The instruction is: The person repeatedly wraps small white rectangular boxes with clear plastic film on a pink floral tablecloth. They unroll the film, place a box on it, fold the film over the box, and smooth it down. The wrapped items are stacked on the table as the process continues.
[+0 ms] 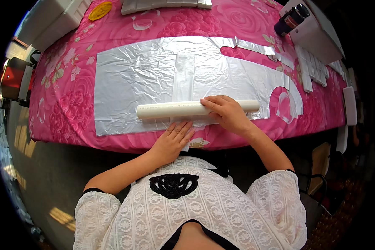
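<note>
A thin silvery plastic sheet [131, 79] lies spread and wrinkled on the table, with rounded cut-outs and narrow straps at its right end. Across its near part rests a white pipe [171, 109], roughly parallel to the table's front edge. My right hand [228, 113] is closed over the pipe right of its middle. Flat at the sheet's near edge, my left hand [173, 141] has its fingers stretched out just below the pipe, holding nothing. A paler strip [184, 77] runs from the sheet's middle toward me and passes under the pipe.
A pink rose-patterned cloth [71, 116] covers the table. Folded silvery bundles [166, 5] lie at the far edge, with more bundles [314, 68] at the right. A dark bottle [291, 20] stands by a white box [316, 39]. At the far left are a yellow disc [100, 11] and white foam boxes [56, 25].
</note>
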A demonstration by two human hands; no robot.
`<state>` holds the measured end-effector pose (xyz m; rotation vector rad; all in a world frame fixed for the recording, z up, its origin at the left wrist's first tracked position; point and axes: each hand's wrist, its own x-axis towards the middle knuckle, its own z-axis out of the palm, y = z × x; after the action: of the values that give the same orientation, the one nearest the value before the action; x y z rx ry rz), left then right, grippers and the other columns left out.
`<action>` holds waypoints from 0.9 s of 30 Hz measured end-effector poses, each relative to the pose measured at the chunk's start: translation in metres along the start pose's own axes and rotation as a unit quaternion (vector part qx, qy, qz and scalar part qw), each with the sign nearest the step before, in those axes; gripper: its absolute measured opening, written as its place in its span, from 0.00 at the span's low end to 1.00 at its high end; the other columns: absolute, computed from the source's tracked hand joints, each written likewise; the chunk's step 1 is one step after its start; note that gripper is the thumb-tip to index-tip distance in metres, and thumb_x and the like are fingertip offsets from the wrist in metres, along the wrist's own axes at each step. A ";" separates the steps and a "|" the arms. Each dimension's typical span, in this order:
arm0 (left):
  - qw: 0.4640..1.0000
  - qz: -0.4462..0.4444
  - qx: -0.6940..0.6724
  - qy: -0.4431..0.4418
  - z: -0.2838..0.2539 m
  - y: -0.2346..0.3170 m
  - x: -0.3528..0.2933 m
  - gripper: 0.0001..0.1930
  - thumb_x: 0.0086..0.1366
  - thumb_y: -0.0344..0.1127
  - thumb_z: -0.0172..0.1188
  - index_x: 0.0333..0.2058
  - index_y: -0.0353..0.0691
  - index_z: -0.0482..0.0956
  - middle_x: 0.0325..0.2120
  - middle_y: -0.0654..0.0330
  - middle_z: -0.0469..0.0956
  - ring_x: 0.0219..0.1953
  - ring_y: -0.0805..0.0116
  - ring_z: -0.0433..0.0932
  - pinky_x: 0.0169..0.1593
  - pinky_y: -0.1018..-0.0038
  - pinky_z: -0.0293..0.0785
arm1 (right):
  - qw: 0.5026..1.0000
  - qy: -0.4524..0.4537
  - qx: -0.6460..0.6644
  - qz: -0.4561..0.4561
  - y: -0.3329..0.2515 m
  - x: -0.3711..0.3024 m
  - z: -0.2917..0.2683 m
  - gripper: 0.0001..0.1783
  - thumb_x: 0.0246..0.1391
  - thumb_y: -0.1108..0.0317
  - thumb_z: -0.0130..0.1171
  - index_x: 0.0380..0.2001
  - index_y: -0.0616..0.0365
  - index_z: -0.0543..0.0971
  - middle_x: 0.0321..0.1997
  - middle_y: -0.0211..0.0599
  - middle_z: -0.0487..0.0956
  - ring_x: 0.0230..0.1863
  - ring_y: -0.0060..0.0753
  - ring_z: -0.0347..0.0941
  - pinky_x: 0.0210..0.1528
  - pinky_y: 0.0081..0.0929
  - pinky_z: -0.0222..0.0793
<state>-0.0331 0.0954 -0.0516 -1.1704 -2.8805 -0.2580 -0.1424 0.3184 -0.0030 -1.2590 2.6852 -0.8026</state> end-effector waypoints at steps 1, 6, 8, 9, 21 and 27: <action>0.999 -0.021 -0.038 0.020 0.000 0.007 0.002 0.29 0.52 0.32 0.47 0.55 0.33 0.60 0.58 0.45 0.56 0.62 0.51 0.51 0.62 0.57 0.45 | 0.999 0.005 -0.021 -0.032 -0.005 0.006 0.009 0.26 0.41 0.74 0.58 0.49 0.50 0.71 0.47 0.35 0.73 0.48 0.40 0.68 0.50 0.34 0.64; 0.998 -0.049 -0.019 0.026 0.017 0.028 0.001 0.30 0.52 0.33 0.47 0.56 0.31 0.58 0.60 0.45 0.53 0.63 0.50 0.48 0.62 0.56 0.44 | 0.994 0.055 -0.058 -0.072 0.010 0.050 0.019 0.25 0.43 0.73 0.57 0.49 0.48 0.71 0.48 0.33 0.73 0.48 0.37 0.68 0.52 0.33 0.61; 0.998 -0.050 0.003 0.037 0.019 0.030 0.002 0.30 0.53 0.33 0.46 0.56 0.31 0.58 0.60 0.45 0.52 0.64 0.50 0.47 0.62 0.56 0.43 | 0.991 0.083 -0.081 -0.062 0.029 0.077 0.022 0.25 0.44 0.73 0.57 0.50 0.46 0.71 0.48 0.31 0.73 0.49 0.36 0.68 0.52 0.33 0.61; 0.998 -0.044 0.001 0.034 0.017 0.028 0.001 0.30 0.53 0.33 0.46 0.56 0.32 0.58 0.61 0.46 0.51 0.64 0.52 0.47 0.62 0.57 0.45 | 0.989 0.100 -0.092 -0.065 0.041 0.090 0.023 0.25 0.45 0.73 0.57 0.50 0.46 0.72 0.48 0.31 0.73 0.49 0.35 0.68 0.52 0.33 0.60; 0.979 0.065 -0.161 0.106 -0.004 -0.014 -0.021 0.21 0.50 0.28 0.54 0.46 0.37 0.72 0.50 0.55 0.70 0.55 0.61 0.66 0.60 0.61 0.57 | 0.993 -0.072 0.063 -0.072 0.013 0.062 0.021 0.31 0.34 0.83 0.47 0.48 0.56 0.72 0.52 0.41 0.71 0.57 0.42 0.64 0.55 0.34 0.64; 0.946 0.104 -0.230 0.205 -0.014 -0.030 -0.009 0.24 0.45 0.31 0.59 0.44 0.36 0.72 0.48 0.55 0.71 0.54 0.62 0.67 0.59 0.63 0.59 | 0.991 -0.058 0.039 -0.112 -0.020 0.016 0.040 0.30 0.35 0.74 0.57 0.49 0.57 0.70 0.58 0.40 0.65 0.60 0.44 0.59 0.59 0.36 0.57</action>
<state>-0.0479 0.0659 -0.0430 -1.2741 -2.3725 -1.0697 -0.1278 0.2793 -0.0248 -1.5552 2.4287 -0.8193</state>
